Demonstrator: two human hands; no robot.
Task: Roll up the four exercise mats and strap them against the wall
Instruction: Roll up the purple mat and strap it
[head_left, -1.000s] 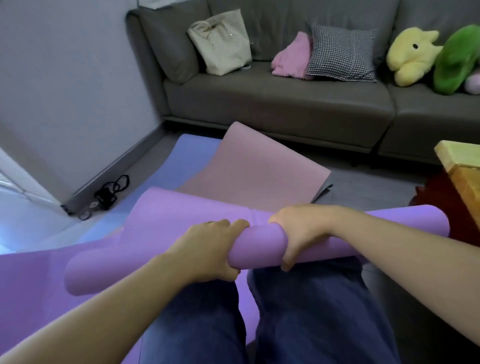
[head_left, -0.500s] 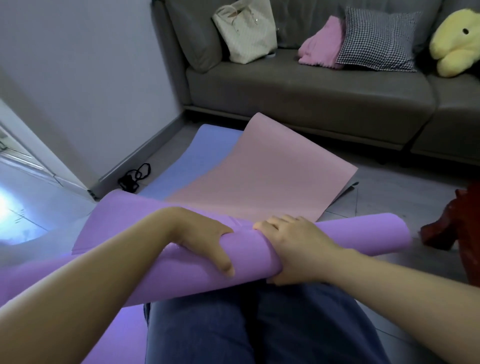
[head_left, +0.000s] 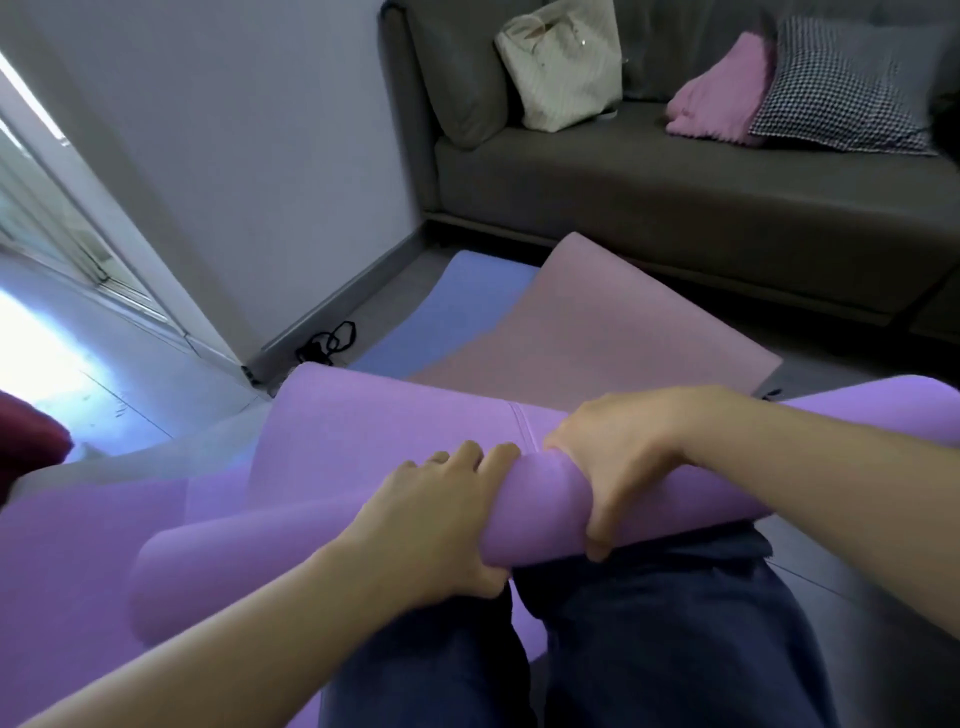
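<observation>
Centrally, low in the frame, both hands close around a half-rolled purple mat (head_left: 535, 519) across the person's knees: left hand (head_left: 441, 525) and right hand (head_left: 618, 457) side by side, likely keeping the roll tight. Pink mat (head_left: 597, 332) and blue mat (head_left: 467, 301) lie flat beyond.

Dim, soft-focus room; blown-out doorway (head_left: 47, 364) glare left.
</observation>
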